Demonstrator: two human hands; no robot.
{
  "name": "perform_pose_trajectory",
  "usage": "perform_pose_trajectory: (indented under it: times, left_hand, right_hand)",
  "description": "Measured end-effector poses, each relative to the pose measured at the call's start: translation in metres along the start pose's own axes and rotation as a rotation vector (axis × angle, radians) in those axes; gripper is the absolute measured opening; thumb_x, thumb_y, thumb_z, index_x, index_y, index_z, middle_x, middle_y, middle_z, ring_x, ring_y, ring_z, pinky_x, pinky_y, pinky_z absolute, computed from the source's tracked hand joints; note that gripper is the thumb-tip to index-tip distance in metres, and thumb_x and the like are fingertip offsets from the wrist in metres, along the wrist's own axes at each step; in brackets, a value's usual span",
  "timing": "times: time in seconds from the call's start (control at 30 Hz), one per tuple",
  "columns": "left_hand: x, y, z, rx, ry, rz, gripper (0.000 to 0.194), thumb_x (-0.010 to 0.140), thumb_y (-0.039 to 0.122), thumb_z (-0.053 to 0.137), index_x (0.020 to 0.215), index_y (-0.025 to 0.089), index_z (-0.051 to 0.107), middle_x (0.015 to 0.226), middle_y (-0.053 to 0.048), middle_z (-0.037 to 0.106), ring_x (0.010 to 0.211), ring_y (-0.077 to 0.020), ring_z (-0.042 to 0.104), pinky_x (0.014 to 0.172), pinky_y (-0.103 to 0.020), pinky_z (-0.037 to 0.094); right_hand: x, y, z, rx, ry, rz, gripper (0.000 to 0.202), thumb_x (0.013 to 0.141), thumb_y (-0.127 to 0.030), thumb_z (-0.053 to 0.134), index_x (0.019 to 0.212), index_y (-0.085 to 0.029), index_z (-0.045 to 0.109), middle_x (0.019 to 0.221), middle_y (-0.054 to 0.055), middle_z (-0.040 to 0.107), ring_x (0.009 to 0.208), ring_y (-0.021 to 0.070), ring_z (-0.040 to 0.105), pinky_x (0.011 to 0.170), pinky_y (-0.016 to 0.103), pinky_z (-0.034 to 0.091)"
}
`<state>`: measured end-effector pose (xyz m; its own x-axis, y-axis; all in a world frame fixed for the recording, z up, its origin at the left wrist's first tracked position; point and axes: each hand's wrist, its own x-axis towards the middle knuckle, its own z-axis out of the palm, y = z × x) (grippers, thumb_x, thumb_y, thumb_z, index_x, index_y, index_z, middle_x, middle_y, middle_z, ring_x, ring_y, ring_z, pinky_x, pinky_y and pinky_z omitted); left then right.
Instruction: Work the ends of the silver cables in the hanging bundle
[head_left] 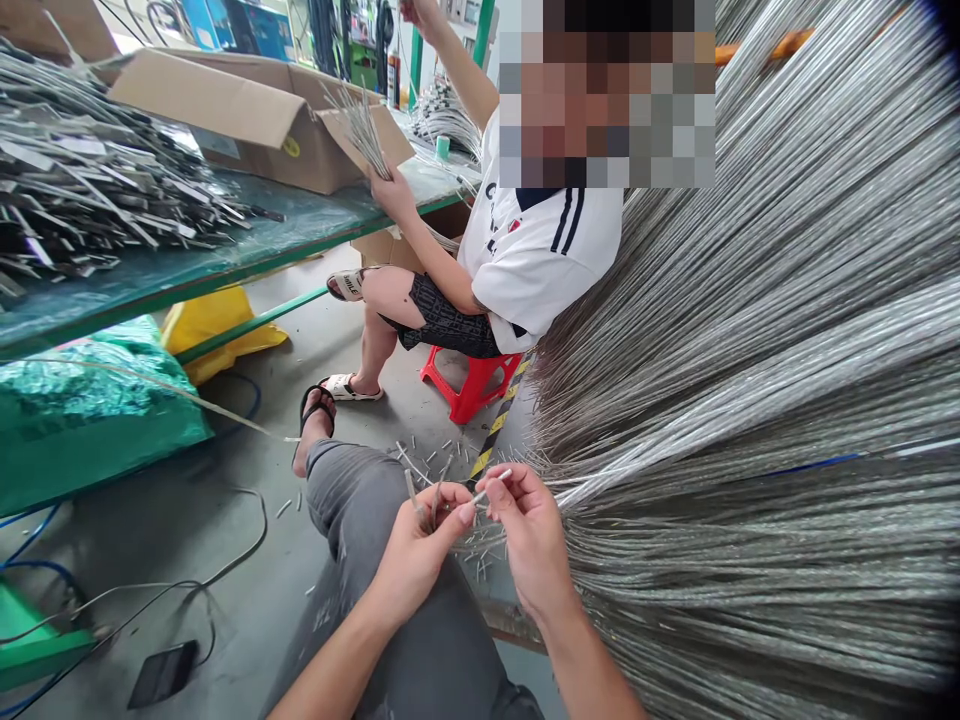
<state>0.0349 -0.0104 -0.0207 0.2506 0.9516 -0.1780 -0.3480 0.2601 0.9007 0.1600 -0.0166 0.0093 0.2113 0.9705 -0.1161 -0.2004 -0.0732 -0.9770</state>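
My left hand (416,550) is closed in front of my knee, with thumb and forefinger pinching a thin silvery cable (481,496). Other cable ends (411,487) stick up from between its fingers. Close by on the right, my right hand (534,540) has its fingers curled round the pale tip of the same cable. Where the cable runs behind my fingers is hidden. A great mass of silvery braided cables (720,420) stretches away just past my right hand. Short cut pieces (427,462) lie scattered on the floor beyond my hands.
A co-worker in a white shirt (540,250) sits on a red stool (472,382), holding a cable bunch (364,130). Left is a green bench (225,255) bearing a cardboard box (255,125) and piled cables (90,170). Loose cords (259,520) and a black device (163,674) lie on the floor.
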Motion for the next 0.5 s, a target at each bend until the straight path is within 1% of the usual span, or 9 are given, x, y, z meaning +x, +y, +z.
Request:
perform_pose_trajectory:
  times: [0.03,0.1,0.2,0.27,0.33,0.4,0.43,0.47,0.5]
  left_hand:
    - [0.000,0.001,0.000,-0.023,-0.002,-0.005,0.027,0.078,0.041,0.073,0.081,0.016,0.066,0.064,0.004,0.055,0.048,-0.0063,0.033,0.048,-0.020,0.029]
    - [0.001,0.004,0.000,-0.070,-0.013,-0.008,0.025,0.077,0.040,0.074,0.081,0.016,0.066,0.065,0.002,0.059,0.048,-0.0065,0.036,0.048,-0.020,0.031]
    - [0.001,0.007,0.000,-0.116,-0.032,-0.012,0.025,0.075,0.038,0.076,0.080,0.015,0.067,0.069,-0.002,0.065,0.055,-0.0103,0.048,0.050,-0.021,0.034]
    - [0.000,0.009,0.001,-0.124,-0.024,-0.011,0.025,0.074,0.038,0.077,0.079,0.015,0.067,0.067,-0.003,0.065,0.054,-0.0107,0.049,0.050,-0.021,0.035]
    - [-0.001,0.008,0.001,-0.112,-0.008,-0.011,0.025,0.074,0.039,0.077,0.079,0.015,0.068,0.063,0.000,0.062,0.047,-0.0080,0.041,0.049,-0.022,0.035]
    - [-0.002,0.007,0.000,-0.084,0.008,-0.008,0.025,0.076,0.039,0.076,0.080,0.016,0.068,0.059,0.003,0.057,0.044,-0.0065,0.034,0.049,-0.022,0.035]
    - [-0.002,0.005,0.000,-0.065,0.014,-0.004,0.025,0.076,0.039,0.075,0.080,0.016,0.068,0.059,0.003,0.055,0.045,-0.0067,0.034,0.049,-0.021,0.035]
    - [-0.002,0.004,0.000,-0.046,0.020,0.000,0.024,0.076,0.039,0.075,0.081,0.016,0.068,0.059,0.003,0.054,0.047,-0.0073,0.036,0.050,-0.021,0.035]
    - [-0.002,0.003,0.000,-0.030,0.023,0.006,0.024,0.077,0.039,0.075,0.081,0.016,0.068,0.061,0.003,0.054,0.050,-0.0079,0.038,0.051,-0.021,0.036]
  right_hand:
    - [0.001,0.000,0.000,0.046,-0.005,0.042,0.026,0.079,-0.042,0.075,0.088,-0.020,0.065,0.079,0.000,0.064,0.062,0.0095,0.047,0.061,0.022,0.042]
    - [0.002,0.002,0.001,0.166,-0.022,0.179,0.028,0.076,-0.042,0.077,0.088,-0.020,0.065,0.079,-0.002,0.062,0.059,0.0078,0.043,0.059,0.021,0.040]
    - [0.002,0.004,0.003,0.316,-0.053,0.395,0.033,0.071,-0.042,0.082,0.087,-0.020,0.064,0.074,-0.004,0.055,0.058,0.0078,0.041,0.057,0.021,0.039]
    - [0.002,0.005,0.005,0.340,-0.068,0.448,0.035,0.069,-0.043,0.082,0.086,-0.020,0.063,0.070,-0.005,0.051,0.058,0.0084,0.042,0.057,0.021,0.039]
    - [0.001,0.006,0.005,0.309,-0.074,0.436,0.034,0.071,-0.044,0.081,0.084,-0.019,0.062,0.068,-0.005,0.049,0.057,0.0085,0.041,0.056,0.021,0.039]
    - [0.001,0.005,0.002,0.223,-0.057,0.382,0.034,0.074,-0.046,0.077,0.089,-0.020,0.061,0.071,-0.004,0.051,0.059,0.0091,0.044,0.058,0.021,0.041]
    - [0.000,0.005,0.000,0.148,-0.038,0.327,0.034,0.077,-0.046,0.075,0.093,-0.020,0.061,0.076,-0.003,0.054,0.062,0.0103,0.048,0.060,0.023,0.044]
    - [-0.001,0.003,-0.003,0.046,-0.014,0.242,0.034,0.079,-0.046,0.072,0.099,-0.021,0.060,0.083,-0.001,0.057,0.068,0.0122,0.052,0.064,0.025,0.046]
    - [-0.002,0.001,-0.007,-0.090,0.007,0.126,0.034,0.083,-0.045,0.068,0.106,-0.022,0.058,0.092,0.002,0.060,0.076,0.0149,0.056,0.070,0.028,0.049]
